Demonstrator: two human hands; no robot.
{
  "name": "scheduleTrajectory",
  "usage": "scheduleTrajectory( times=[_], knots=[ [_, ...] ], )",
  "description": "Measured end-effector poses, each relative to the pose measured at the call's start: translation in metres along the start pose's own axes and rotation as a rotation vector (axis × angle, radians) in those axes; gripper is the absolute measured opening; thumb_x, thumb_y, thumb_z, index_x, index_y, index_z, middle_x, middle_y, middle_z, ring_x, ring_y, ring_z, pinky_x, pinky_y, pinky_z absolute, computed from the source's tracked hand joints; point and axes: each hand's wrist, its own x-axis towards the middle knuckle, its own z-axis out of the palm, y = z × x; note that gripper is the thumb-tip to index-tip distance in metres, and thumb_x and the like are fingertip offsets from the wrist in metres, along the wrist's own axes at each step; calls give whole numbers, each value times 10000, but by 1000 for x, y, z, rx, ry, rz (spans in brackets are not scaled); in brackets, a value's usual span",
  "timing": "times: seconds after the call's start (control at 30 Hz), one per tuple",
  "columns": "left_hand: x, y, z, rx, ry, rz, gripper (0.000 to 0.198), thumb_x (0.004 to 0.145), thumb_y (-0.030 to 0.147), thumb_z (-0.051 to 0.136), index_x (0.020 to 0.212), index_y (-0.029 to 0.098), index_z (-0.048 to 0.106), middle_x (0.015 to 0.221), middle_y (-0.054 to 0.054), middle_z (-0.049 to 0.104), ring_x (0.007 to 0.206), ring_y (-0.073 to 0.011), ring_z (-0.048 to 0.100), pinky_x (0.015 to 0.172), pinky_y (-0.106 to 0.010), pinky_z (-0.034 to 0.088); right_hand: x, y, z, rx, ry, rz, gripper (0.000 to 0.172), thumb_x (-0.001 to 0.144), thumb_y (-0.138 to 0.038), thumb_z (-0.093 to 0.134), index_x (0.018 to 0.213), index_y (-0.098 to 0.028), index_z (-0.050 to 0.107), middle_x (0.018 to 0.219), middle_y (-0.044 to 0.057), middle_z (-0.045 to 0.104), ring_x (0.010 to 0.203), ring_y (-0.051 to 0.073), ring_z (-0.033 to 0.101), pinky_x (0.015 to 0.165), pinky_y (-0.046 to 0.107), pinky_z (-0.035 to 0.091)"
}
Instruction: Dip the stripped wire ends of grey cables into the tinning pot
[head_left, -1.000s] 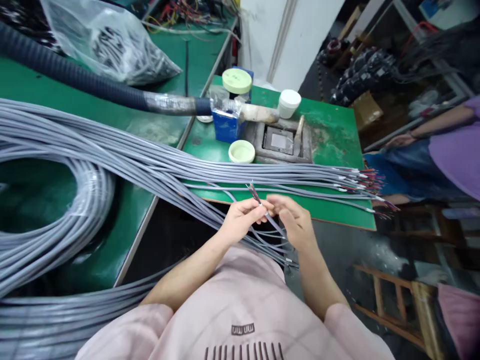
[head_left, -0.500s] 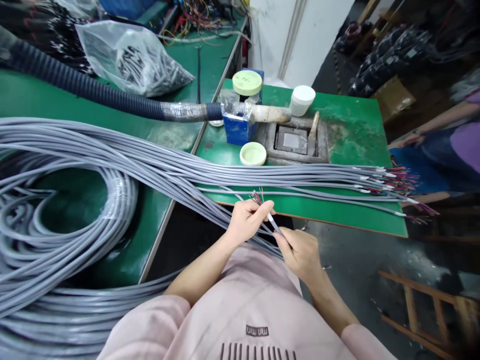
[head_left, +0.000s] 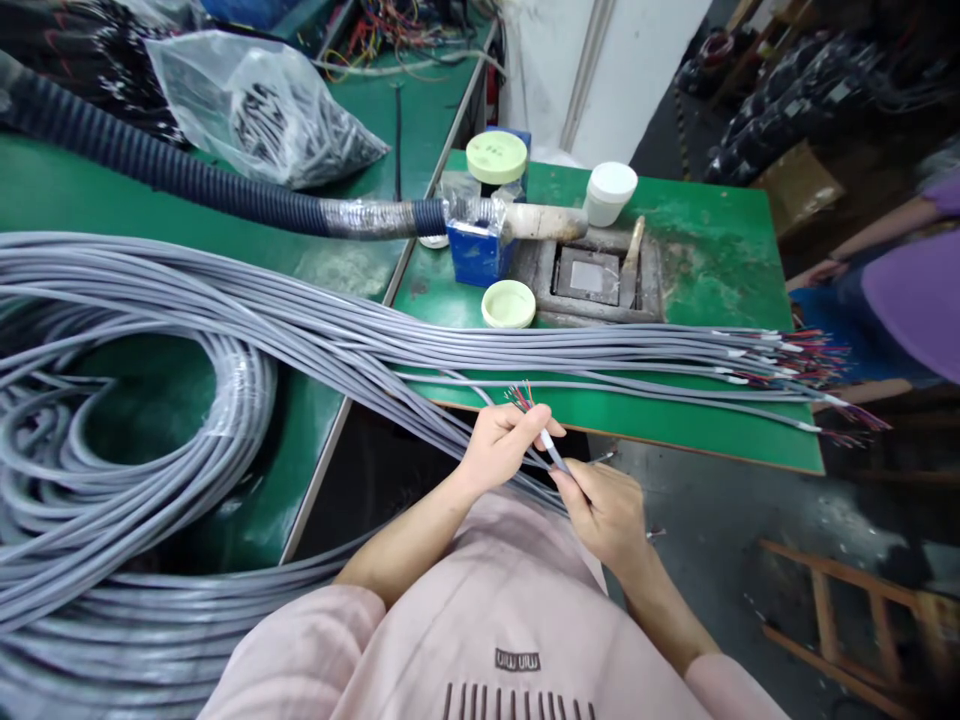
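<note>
Moved: the right hand point(head_left: 602, 515) has dropped away from the left hand point(head_left: 501, 447), so their knuckles no longer meet.

Left hand: mostly closed, with thumb and fingers pinching a grey cable point(head_left: 556, 458) just below its stripped end.

Right hand: thumb and fingers drawn together on the same cable, lower down and close to the left hand. The fingers hide how firm the hold is.

Cable end: held above the bench's front edge, with a white sleeve point(head_left: 547, 439) just past the left fingertips and fine coloured cores point(head_left: 521, 397) fanning out beyond it.

Handling: the cable looks light and limp, with a smooth sheath that may slip in a loose pinch. The cores look thin and easily bent, so the sheath behind the sleeve seems the better place to hold.

Nearby cables: a long bundle point(head_left: 322, 325) lies across the benches, its stripped ends spread at the right, beside a large coil point(head_left: 150, 470).

Bench: a metal tray point(head_left: 587, 277), blue box point(head_left: 472, 253), white jar point(head_left: 611, 192), and corrugated hose point(head_left: 150, 170).

Co-worker: a purple sleeve point(head_left: 919, 300) at the right edge.
</note>
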Motion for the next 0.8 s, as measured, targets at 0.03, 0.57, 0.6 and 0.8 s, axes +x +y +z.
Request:
scheduleTrajectory(
  times=[0.03,0.57,0.6,0.8],
  knots=[
    [0,0,0,-4,1,-11,569,760,656,595,484,164,665,595,-70,704,509,-119,586,485,-242,464,0,0,0,2,-2,1,221,932,-222,496,800,-171,665,516,-5,582,461,112,503,524,259,340],
    [2,-9,1,-9,-92,-11,549,805,625,564,549,157,695,634,-73,703,493,-100,527,478,-249,423,-5,-1,-9,117,-32,70,236,925,-217,488,760,-174,652,529,-2,584,474,109,513,526,251,350],
    [3,-9,0,37,-113,52,512,830,586,559,583,161,705,660,-73,706,539,-114,559,515,-258,444,-10,1,-13,135,-45,101,245,926,-227,485,748,-181,646,533,-3,587,478,110,520,529,246,362],
    [19,-8,-8,543,-28,521,283,870,436,581,890,197,730,812,-64,718,768,-177,610,760,-354,464,-84,57,-52,-39,-164,590,363,949,-359,389,740,-203,642,581,33,665,499,156,613,507,251,407]
  ],
)
